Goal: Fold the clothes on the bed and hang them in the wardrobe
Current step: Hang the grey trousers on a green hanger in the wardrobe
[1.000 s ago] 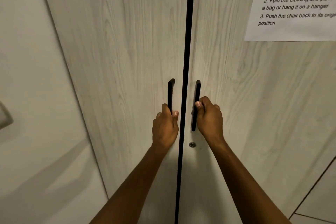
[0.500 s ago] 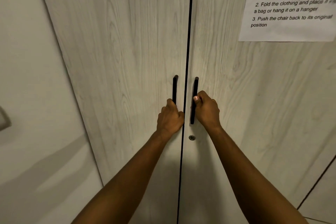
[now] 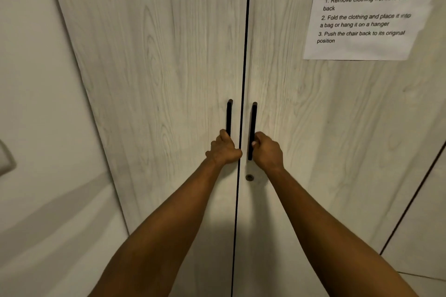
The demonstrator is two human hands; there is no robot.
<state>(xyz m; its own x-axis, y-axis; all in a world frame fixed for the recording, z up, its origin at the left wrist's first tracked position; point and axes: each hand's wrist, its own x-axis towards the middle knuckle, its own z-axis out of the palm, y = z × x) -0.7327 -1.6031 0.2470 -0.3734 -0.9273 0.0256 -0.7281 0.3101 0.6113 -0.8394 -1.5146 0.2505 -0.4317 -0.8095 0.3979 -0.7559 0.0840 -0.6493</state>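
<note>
From the head view, the only one given, the task looks to be either at its very start or at its close, and the frame does not settle which; both wardrobe doors are shut flush, with only a thin dark seam [image 3: 243, 79] running between them, and no clothes, bed or hanger appear anywhere, so nothing shows whether any garment has been folded or hung; if the doors are about to be pulled open, then all of the folding and hanging is left to do, and I offer that as a guess only. The left hand [image 3: 223, 149] is curled round the lower part of the left handle [image 3: 229, 116], a slim black vertical bar; the right hand [image 3: 266, 152] grasps the right handle [image 3: 253, 123] in the same way, thumb laid against the bar; both forearms reach forward and nearly meet at the seam. The wardrobe [image 3: 169, 79] itself fills most of the view: pale, whitish wood-grain panels, tall and plain, with a small round lock [image 3: 249, 177] just below the right handle. A printed sheet of paper [image 3: 366, 19] is stuck high on the right door, listing steps about clothing, a chair and a hanger; a plain pale wall [image 3: 36, 103] stands to the left, and another panel edge shows at the far lower right.
</note>
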